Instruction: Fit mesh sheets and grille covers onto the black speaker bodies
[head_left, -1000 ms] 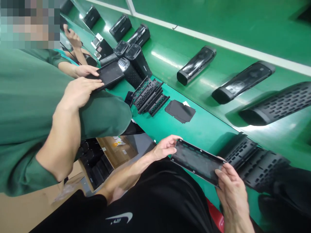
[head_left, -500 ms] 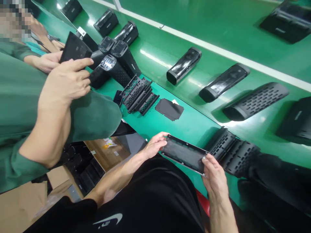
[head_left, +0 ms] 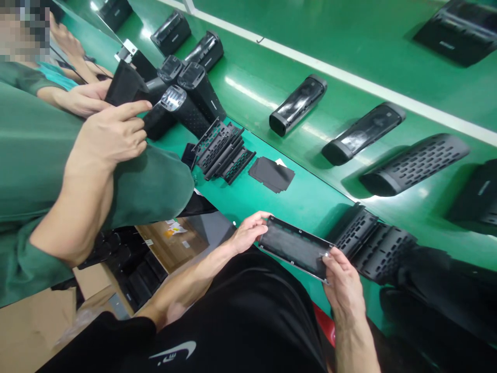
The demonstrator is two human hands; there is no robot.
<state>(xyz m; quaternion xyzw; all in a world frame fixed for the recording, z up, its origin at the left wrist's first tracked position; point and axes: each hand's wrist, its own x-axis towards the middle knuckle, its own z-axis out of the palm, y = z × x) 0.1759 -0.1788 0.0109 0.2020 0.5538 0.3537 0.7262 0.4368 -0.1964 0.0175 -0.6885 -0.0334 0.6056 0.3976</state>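
1. Broadly, glossy green flooring or belting (head_left: 240,67) fills the far side, crossed by a white stripe (head_left: 334,70); I cannot tell which it is.
2. Beside me, a co-worker in green cloth (head_left: 151,181) has both hands (head_left: 112,134) at a dark piece (head_left: 126,83).
3. My black shirt (head_left: 240,311) carries a pale swoosh (head_left: 174,352) with small lettering I can't make out.
4. Matte teal tabletop (head_left: 306,207) shows between the slotted stacks, its dark edge running diagonally.
5. Beyond that edge lie rounded, elongated housings: two glossy ones (head_left: 298,106) (head_left: 363,134) and one with oblong slots (head_left: 415,166). Another housing (head_left: 458,33) has a light label too small to read.
6. Ribbed, slotted plastic covers sit in a near stack (head_left: 380,248), just beyond my right hand (head_left: 344,277), and a farther stack (head_left: 223,150).
7. My shallow black panel (head_left: 295,247) is above the table's near edge, in front of my shirt. It's rectangular, raised-rimmed and smoky inside, with tiny bright spots along the rim. My left hand (head_left: 250,231) pinches one short end; my right clamps the other, thumb inside.
8. Thin dark sheets (head_left: 272,175) overlap flat, a white scrap (head_left: 280,162) poking out.
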